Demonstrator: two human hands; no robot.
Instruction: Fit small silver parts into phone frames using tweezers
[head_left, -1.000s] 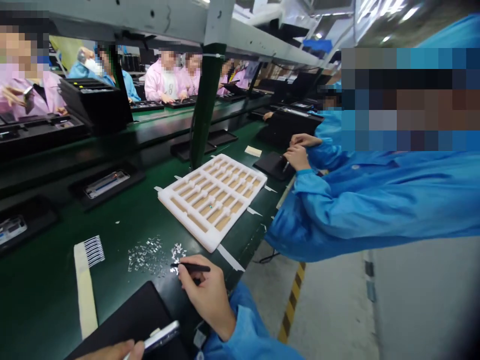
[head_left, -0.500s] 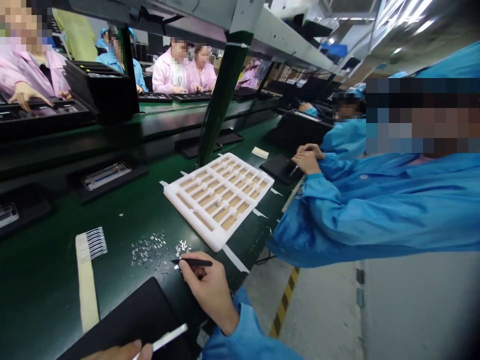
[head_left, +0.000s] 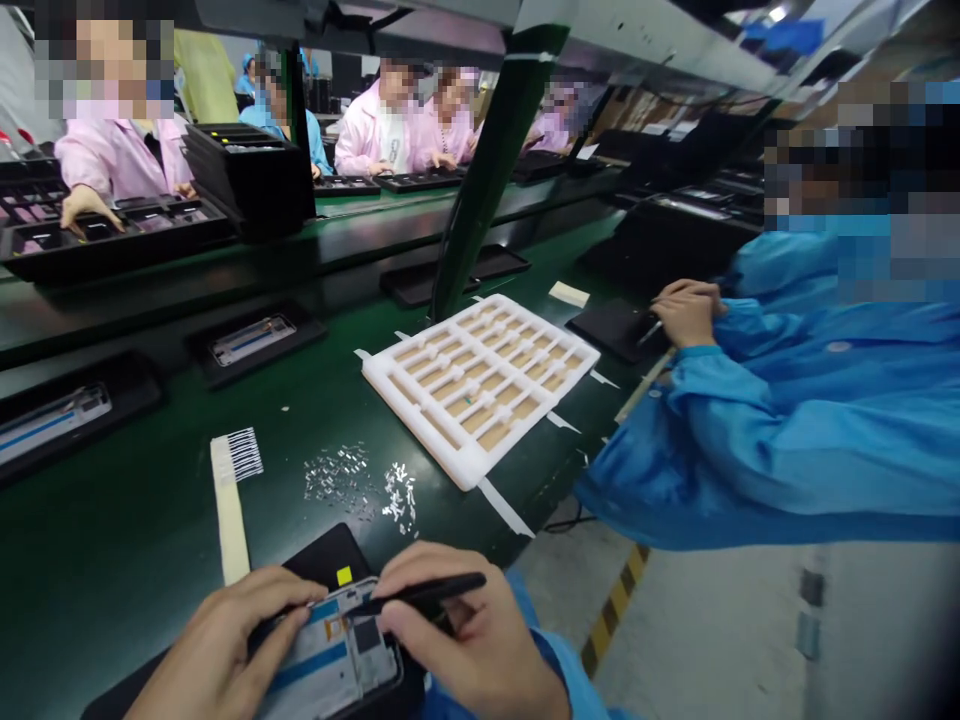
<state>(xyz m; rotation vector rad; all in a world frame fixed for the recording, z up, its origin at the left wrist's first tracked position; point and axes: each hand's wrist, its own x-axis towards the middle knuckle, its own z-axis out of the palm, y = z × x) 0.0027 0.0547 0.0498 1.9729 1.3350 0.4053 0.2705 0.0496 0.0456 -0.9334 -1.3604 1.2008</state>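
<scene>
A phone mid-frame (head_left: 319, 668) with blue strips and a dark square lies tilted low in the view, above a black tray (head_left: 341, 545). My left hand (head_left: 225, 635) grips its left edge, thumb and fingers closed. Black tweezers (head_left: 442, 590) are pinched in my right hand (head_left: 472, 635), their tip over the upper part of the mid-frame. Whether the tip holds a small piece cannot be made out. Beyond my hands, small clear pieces (head_left: 341, 480) and small white pieces (head_left: 400, 497) lie scattered on the green bench.
A white slotted foam tray (head_left: 472, 455) is taped to the bench (head_left: 300, 385). Left of the pieces lies a cream tape strip (head_left: 230, 520) with thin white strips. Black trays (head_left: 255, 340) line the belt. A co-worker's blue sleeve (head_left: 675, 430) is at the right; a green post (head_left: 487, 170) stands behind.
My right hand with the tweezers has moved from the scattered pieces down to the mid-frame. My left hand has come further into view, with the mid-frame now showing its face. The camera has turned left.
</scene>
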